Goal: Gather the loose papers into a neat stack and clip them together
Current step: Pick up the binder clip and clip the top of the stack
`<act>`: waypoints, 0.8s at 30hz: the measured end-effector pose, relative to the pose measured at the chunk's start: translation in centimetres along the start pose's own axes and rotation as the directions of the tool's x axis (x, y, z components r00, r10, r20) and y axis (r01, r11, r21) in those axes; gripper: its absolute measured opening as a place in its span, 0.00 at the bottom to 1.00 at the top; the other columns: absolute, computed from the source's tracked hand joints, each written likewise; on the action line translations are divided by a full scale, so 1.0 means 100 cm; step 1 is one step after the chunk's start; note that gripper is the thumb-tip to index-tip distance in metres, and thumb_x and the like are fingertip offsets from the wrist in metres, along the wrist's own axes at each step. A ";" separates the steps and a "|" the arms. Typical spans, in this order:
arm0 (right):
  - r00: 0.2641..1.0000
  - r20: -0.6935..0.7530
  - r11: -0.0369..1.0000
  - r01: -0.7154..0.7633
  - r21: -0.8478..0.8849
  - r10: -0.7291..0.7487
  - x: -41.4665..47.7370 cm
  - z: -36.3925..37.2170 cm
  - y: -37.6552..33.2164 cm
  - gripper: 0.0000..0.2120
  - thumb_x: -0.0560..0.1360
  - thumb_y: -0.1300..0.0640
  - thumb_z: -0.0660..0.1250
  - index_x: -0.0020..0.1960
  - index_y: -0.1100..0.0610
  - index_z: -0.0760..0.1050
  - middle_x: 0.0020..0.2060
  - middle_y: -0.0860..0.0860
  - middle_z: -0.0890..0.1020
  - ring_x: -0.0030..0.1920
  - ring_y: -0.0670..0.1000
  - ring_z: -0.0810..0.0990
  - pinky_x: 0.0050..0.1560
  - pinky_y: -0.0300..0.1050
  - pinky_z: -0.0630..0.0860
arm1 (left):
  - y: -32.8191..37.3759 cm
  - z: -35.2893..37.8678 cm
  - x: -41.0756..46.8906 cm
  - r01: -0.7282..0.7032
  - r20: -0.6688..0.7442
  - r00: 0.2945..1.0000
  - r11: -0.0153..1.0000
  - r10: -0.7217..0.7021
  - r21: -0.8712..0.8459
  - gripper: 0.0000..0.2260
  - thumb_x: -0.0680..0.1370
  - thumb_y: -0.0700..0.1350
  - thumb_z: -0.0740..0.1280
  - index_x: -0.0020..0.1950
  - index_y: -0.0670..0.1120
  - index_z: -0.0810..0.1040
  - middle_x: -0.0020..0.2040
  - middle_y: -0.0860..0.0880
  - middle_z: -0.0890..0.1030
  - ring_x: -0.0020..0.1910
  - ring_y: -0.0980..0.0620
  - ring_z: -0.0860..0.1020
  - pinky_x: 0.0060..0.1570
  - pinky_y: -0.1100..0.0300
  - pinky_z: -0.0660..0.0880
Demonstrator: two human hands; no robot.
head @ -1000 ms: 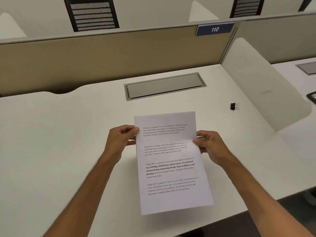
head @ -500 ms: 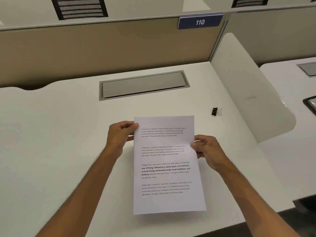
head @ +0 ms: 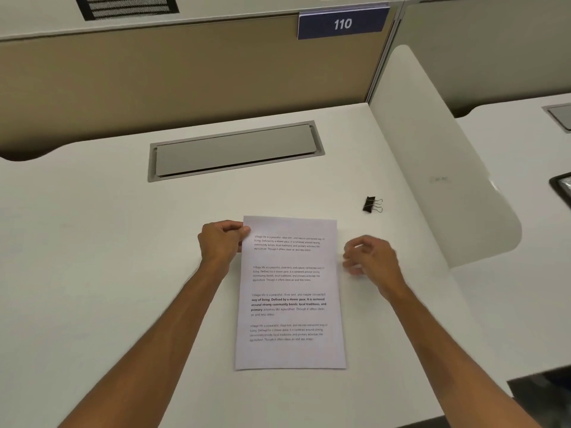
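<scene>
A stack of white printed papers (head: 290,291) lies squared up in the middle of the white desk (head: 92,257). My left hand (head: 221,242) pinches the stack's upper left edge. Just off the stack's right edge hovers my right hand (head: 370,256), blurred, fingers loosely curled and holding nothing. A black binder clip (head: 371,204) with silver handles sits on the desk beyond and to the right of the papers, a short way past my right hand.
A grey cable hatch (head: 234,151) is set into the desk behind the papers. A tan partition (head: 185,75) with a "110" sign (head: 342,23) closes the back. A white rounded divider (head: 432,156) stands at the right, with a neighbouring desk beyond it.
The papers have gone from held up in both hands to lying on the desk. My right hand has let go of the right edge and pulled away to the right.
</scene>
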State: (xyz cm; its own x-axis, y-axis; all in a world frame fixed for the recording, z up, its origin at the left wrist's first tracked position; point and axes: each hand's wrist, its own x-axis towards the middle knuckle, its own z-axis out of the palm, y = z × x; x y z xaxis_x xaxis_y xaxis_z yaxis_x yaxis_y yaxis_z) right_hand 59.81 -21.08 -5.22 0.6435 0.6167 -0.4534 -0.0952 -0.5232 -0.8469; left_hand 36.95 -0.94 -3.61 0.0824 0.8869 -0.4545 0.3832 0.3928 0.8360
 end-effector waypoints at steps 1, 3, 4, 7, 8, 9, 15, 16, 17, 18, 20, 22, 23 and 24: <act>0.994 -0.103 0.999 0.035 -0.010 -0.036 0.007 -0.003 -0.004 0.01 0.74 0.64 0.71 0.46 0.61 0.81 0.38 0.60 0.86 0.36 0.60 0.86 0.39 0.53 0.84 | -0.001 0.002 0.001 -0.001 -0.004 1.000 1.000 0.001 0.008 0.05 0.72 0.36 0.77 0.47 0.40 0.85 0.43 0.43 0.86 0.38 0.44 0.85 0.41 0.55 0.83; 0.948 -0.299 0.994 0.094 -0.065 -0.109 0.028 -0.010 -0.011 0.03 0.76 0.60 0.70 0.47 0.60 0.78 0.35 0.57 0.84 0.33 0.58 0.86 0.37 0.56 0.85 | -0.003 0.003 0.001 -0.006 -0.014 1.000 1.000 0.006 0.023 0.04 0.72 0.36 0.76 0.44 0.43 0.85 0.41 0.44 0.86 0.37 0.45 0.84 0.40 0.55 0.84; 0.915 -0.377 0.988 0.114 -0.108 -0.147 0.039 -0.012 -0.015 0.06 0.76 0.56 0.69 0.48 0.58 0.77 0.34 0.55 0.84 0.32 0.58 0.85 0.36 0.57 0.84 | -0.003 0.004 0.001 -0.007 -0.023 1.000 1.000 0.008 0.026 0.05 0.72 0.36 0.76 0.42 0.45 0.84 0.41 0.45 0.85 0.36 0.45 0.84 0.38 0.57 0.83; 0.848 -0.500 0.976 0.084 -0.199 -0.175 0.070 -0.020 -0.025 0.13 0.74 0.47 0.68 0.51 0.53 0.71 0.34 0.52 0.83 0.34 0.59 0.84 0.40 0.58 0.83 | -0.005 0.006 0.001 0.002 -0.037 0.999 1.000 -0.002 0.025 0.07 0.72 0.36 0.76 0.39 0.47 0.83 0.39 0.47 0.85 0.35 0.47 0.83 0.38 0.57 0.83; 0.845 -0.512 0.976 0.052 -0.212 -0.156 0.078 -0.021 -0.029 0.15 0.74 0.45 0.68 0.52 0.53 0.70 0.35 0.53 0.82 0.35 0.60 0.84 0.41 0.57 0.83 | -0.005 0.006 0.001 0.009 -0.038 0.999 1.000 -0.008 0.024 0.06 0.72 0.36 0.76 0.40 0.46 0.83 0.39 0.47 0.85 0.35 0.47 0.83 0.38 0.58 0.83; 0.848 -0.512 0.976 0.022 -0.215 -0.132 0.084 -0.021 -0.032 0.17 0.73 0.44 0.69 0.53 0.54 0.70 0.36 0.54 0.81 0.35 0.61 0.84 0.42 0.57 0.83 | -0.005 0.006 0.001 0.013 -0.036 0.999 1.000 -0.012 0.021 0.06 0.72 0.36 0.76 0.41 0.46 0.84 0.39 0.47 0.85 0.35 0.47 0.83 0.37 0.58 0.83; 0.866 -0.499 0.989 -0.046 -0.140 -0.030 0.096 -0.019 -0.040 0.09 0.75 0.55 0.70 0.49 0.60 0.74 0.41 0.55 0.79 0.29 0.59 0.85 0.36 0.56 0.85 | -0.004 0.007 0.001 0.024 -0.025 0.999 1.000 -0.024 -0.002 0.05 0.72 0.35 0.77 0.45 0.42 0.84 0.39 0.47 0.85 0.34 0.50 0.83 0.32 0.63 0.81; 0.862 -0.506 0.989 -0.057 -0.135 -0.020 0.098 -0.019 -0.038 0.08 0.75 0.56 0.70 0.48 0.59 0.75 0.43 0.57 0.81 0.29 0.58 0.85 0.35 0.57 0.85 | -0.004 0.007 0.000 0.026 -0.025 0.999 1.000 -0.026 -0.002 0.05 0.72 0.35 0.77 0.45 0.42 0.84 0.40 0.46 0.85 0.34 0.50 0.83 0.31 0.63 0.81; 0.861 -0.509 0.989 -0.067 -0.133 -0.010 0.099 -0.020 -0.038 0.07 0.74 0.57 0.71 0.47 0.59 0.75 0.44 0.59 0.83 0.28 0.58 0.85 0.33 0.57 0.84 | -0.004 0.007 0.000 0.027 -0.025 0.999 1.000 -0.027 0.000 0.05 0.72 0.35 0.77 0.46 0.42 0.84 0.40 0.46 0.84 0.34 0.50 0.83 0.31 0.64 0.81; 0.861 -0.509 0.988 -0.078 -0.134 -0.001 0.101 -0.020 -0.036 0.07 0.74 0.57 0.71 0.46 0.60 0.76 0.42 0.59 0.83 0.27 0.57 0.85 0.33 0.57 0.84 | -0.003 0.007 0.000 0.028 -0.023 0.999 1.000 -0.028 0.001 0.05 0.72 0.35 0.76 0.46 0.41 0.84 0.40 0.46 0.84 0.34 0.50 0.83 0.31 0.64 0.81; 0.864 -0.503 0.989 -0.081 -0.123 0.008 0.099 -0.020 -0.037 0.07 0.74 0.58 0.72 0.44 0.61 0.76 0.38 0.59 0.84 0.27 0.58 0.85 0.32 0.58 0.84 | -0.003 0.007 -0.001 0.026 -0.019 0.999 1.000 -0.026 0.001 0.05 0.72 0.35 0.76 0.46 0.41 0.85 0.40 0.46 0.85 0.34 0.49 0.83 0.31 0.64 0.81; 0.868 -0.496 0.991 -0.088 -0.103 0.025 0.099 -0.020 -0.038 0.07 0.74 0.58 0.72 0.43 0.61 0.77 0.37 0.58 0.84 0.27 0.58 0.85 0.33 0.58 0.84 | -0.002 0.007 -0.001 0.022 -0.014 1.000 1.000 -0.022 0.007 0.05 0.72 0.35 0.76 0.46 0.41 0.85 0.40 0.45 0.85 0.34 0.50 0.83 0.30 0.64 0.81; 0.868 -0.495 0.990 -0.100 -0.097 0.039 0.098 -0.020 -0.039 0.06 0.73 0.59 0.72 0.42 0.60 0.77 0.36 0.58 0.84 0.27 0.57 0.85 0.34 0.58 0.85 | -0.002 0.007 -0.002 0.019 -0.012 1.000 1.000 -0.019 0.011 0.05 0.72 0.35 0.76 0.46 0.41 0.85 0.40 0.46 0.85 0.34 0.50 0.83 0.30 0.64 0.80; 0.868 -0.494 0.989 -0.113 -0.097 0.051 0.098 -0.020 -0.039 0.05 0.73 0.59 0.73 0.42 0.59 0.78 0.36 0.57 0.85 0.27 0.56 0.85 0.35 0.58 0.85 | -0.001 0.007 -0.002 0.014 -0.011 1.000 1.000 -0.014 0.013 0.05 0.72 0.35 0.76 0.46 0.41 0.85 0.39 0.46 0.85 0.34 0.50 0.83 0.30 0.64 0.80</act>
State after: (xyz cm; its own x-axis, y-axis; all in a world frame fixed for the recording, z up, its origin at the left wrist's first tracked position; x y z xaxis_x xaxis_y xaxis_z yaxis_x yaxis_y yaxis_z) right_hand 68.02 -14.19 -5.83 0.9287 0.2183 -0.2998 -0.0937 -0.6441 -0.7592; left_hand 37.55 -1.38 -3.82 0.0673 0.8837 -0.4632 0.3965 0.4023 0.8252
